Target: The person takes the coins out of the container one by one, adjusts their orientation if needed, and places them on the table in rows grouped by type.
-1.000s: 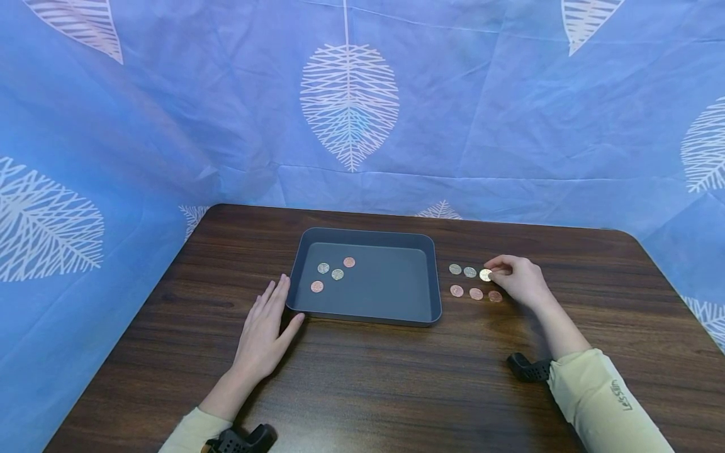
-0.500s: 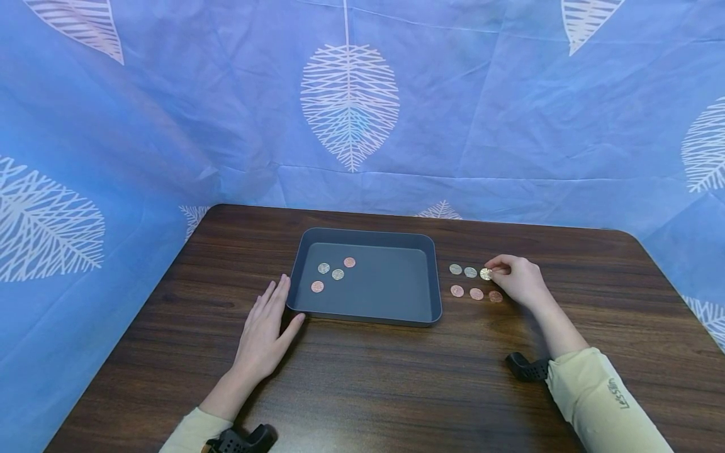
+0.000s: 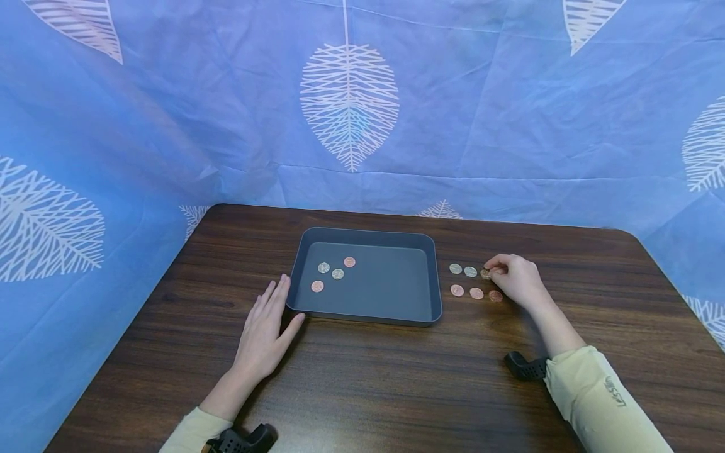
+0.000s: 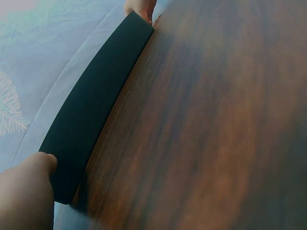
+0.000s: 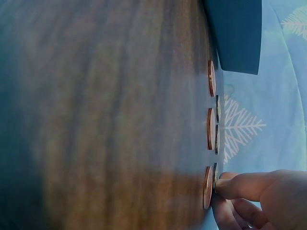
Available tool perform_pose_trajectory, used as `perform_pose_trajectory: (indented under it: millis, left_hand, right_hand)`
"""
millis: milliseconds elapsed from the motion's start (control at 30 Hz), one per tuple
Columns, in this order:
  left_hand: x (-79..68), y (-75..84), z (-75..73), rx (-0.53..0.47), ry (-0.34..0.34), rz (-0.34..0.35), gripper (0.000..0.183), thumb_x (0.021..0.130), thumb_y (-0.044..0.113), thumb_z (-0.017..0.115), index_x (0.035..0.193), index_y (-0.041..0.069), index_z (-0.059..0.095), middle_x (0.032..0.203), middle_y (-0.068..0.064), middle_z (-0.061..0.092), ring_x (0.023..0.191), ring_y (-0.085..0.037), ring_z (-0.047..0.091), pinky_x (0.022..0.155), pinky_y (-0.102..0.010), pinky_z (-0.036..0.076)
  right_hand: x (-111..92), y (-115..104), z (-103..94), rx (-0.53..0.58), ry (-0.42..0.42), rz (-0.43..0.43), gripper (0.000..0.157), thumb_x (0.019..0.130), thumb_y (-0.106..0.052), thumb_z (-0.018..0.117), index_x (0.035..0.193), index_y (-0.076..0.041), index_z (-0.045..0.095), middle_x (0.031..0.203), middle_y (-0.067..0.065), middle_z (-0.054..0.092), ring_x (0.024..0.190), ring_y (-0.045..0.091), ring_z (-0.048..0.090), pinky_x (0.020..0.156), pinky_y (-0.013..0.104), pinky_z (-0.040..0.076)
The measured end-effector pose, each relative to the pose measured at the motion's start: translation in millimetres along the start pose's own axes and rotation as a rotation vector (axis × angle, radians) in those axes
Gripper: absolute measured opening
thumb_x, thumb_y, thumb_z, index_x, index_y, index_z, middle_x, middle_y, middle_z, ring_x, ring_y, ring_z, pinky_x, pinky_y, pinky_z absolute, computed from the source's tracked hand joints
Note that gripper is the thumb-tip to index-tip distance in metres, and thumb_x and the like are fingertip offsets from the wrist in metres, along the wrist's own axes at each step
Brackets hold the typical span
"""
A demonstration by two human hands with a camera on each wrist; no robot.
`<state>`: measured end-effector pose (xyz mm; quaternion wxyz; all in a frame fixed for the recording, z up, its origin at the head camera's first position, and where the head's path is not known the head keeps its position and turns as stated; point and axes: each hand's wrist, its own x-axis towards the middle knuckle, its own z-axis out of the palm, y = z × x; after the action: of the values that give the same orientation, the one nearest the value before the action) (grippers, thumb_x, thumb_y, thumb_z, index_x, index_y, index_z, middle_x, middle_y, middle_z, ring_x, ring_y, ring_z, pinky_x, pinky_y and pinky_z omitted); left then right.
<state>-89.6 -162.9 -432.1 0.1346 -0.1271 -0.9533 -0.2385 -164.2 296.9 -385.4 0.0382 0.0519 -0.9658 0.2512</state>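
Observation:
My left hand rests with straight fingers against the left front corner of a dark grey tray. Its thumb touches the tray wall in the left wrist view. Right of the tray, my right hand pinches a gold-silver coin between thumb and fingers, at the right end of the back row. In the right wrist view this coin stays low at the table, partly covered by the fingertips. Two silver coins continue that row leftward. A front row of three copper coins lies nearer me.
Inside the tray lie two silver coins and two copper coins, toward its left side. Everything stands on a dark wooden table. Behind it hangs a blue cloth with white leaf prints.
The coin at my right fingertips looks darker and shows less of its face than before. My right forearm has shifted slightly left. The left hand and tray stay put.

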Motion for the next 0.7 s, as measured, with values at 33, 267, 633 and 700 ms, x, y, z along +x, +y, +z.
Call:
perform_pose_trajectory:
  millis: [33, 267, 633, 700]
  left_hand:
    - [0.0, 0.1, -0.1, 0.000, -0.001, 0.000, 0.070, 0.091, 0.046, 0.046, 0.147, 0.025, 0.008, 0.150, 0.000, 0.020, 0.137, -0.024, 0.018, 0.107, -0.049, 0.018]
    - [-0.4, 0.8, -0.5, 0.003, -0.009, -0.011, 0.070, 0.092, 0.047, 0.044, 0.147, 0.026, 0.007, 0.151, 0.002, 0.018, 0.137, -0.023, 0.017, 0.108, -0.048, 0.017]
    - [-0.3, 0.7, -1.6, -0.012, -0.016, -0.015, 0.068, 0.092, 0.048, 0.043, 0.147, 0.025, 0.009, 0.151, 0.002, 0.018, 0.138, -0.022, 0.016, 0.108, -0.048, 0.017]
    - [-0.2, 0.5, -1.9, -0.015, -0.019, -0.014, 0.066, 0.093, 0.048, 0.041, 0.147, 0.023, 0.011, 0.151, 0.002, 0.017, 0.138, -0.022, 0.016, 0.108, -0.049, 0.017]
  right_hand:
    - [0, 0, 0.0, -0.001, 0.001, -0.001, 0.017, 0.085, -0.003, 0.052, 0.095, -0.001, 0.066, 0.084, 0.013, 0.063, 0.075, 0.026, 0.058, 0.064, 0.041, 0.045]
    - [-1, -1, 1.0, 0.007, 0.035, 0.000, 0.017, 0.086, -0.003, 0.052, 0.097, 0.000, 0.065, 0.086, 0.015, 0.061, 0.076, 0.027, 0.057, 0.065, 0.042, 0.044]
    - [3, -24, 0.5, 0.136, 0.268, -0.017, 0.021, 0.087, -0.008, 0.056, 0.105, -0.001, 0.064, 0.092, 0.013, 0.060, 0.081, 0.022, 0.057, 0.078, 0.041, 0.042]
    - [5, -34, 2.3, 0.157, 0.264, -0.017, 0.021, 0.088, -0.010, 0.056, 0.106, -0.003, 0.064, 0.093, 0.011, 0.060, 0.081, 0.018, 0.056, 0.076, 0.031, 0.044]
